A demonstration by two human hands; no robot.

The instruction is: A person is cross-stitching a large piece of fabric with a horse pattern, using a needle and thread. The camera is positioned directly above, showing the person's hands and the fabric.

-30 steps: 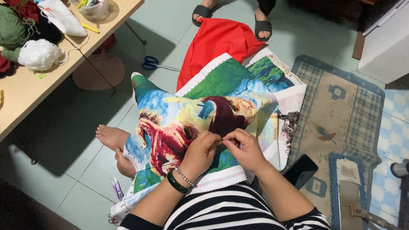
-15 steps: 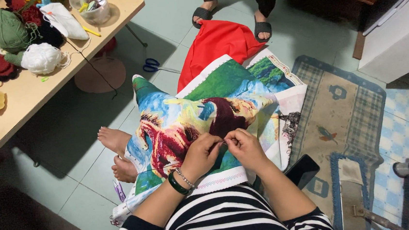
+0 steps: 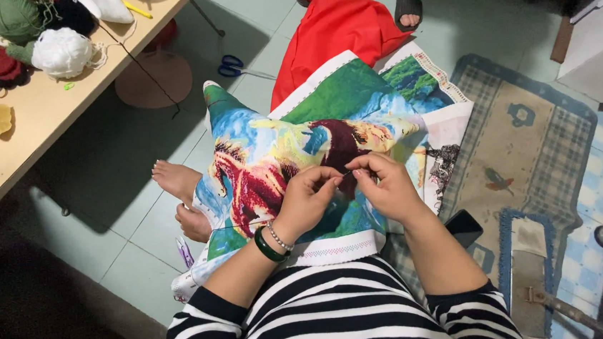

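Over the last second almost nothing moves in the work itself: both hands stay at the same spot on the embroidered cloth [image 3: 293, 156], over the dark red patch near its middle, and the view only drifts a little toward the wooden table [image 3: 32, 119]. The stitching looks to be in a slow, careful part, with no long pull of thread under way.

The left hand [image 3: 309, 197] has its thumb and forefinger pinched together, and the right hand [image 3: 386, 184] is pinched the same way just beside it, fingertips nearly meeting. A thin dark sliver, probably a needle [image 3: 346, 174], bridges the small gap between them; which hand truly grips it is too small to tell. A thin thread [image 3: 238, 226] runs from the left hand across the cloth toward the person's bare feet [image 3: 181, 193].

The cloth lies spread over the person's lap and knees, its white border [image 3: 322, 250] nearest the striped shirt [image 3: 335, 317]. A red cloth [image 3: 337, 34] lies on the floor beyond its far edge, and blue-handled scissors [image 3: 232, 66] lie on the tiles near that same edge, well out of reach. Another person's sandalled feet [image 3: 407, 7] stand just past the red cloth. To the right of the embroidered cloth a patterned rug [image 3: 528, 137] lies flat, with a dark phone [image 3: 464, 227] tucked against the person's right forearm. On the table, well apart from the cloth, sit balls of yarn: a white one [image 3: 61, 52] and a green one [image 3: 13, 16]. Nothing lies across the stitched area.
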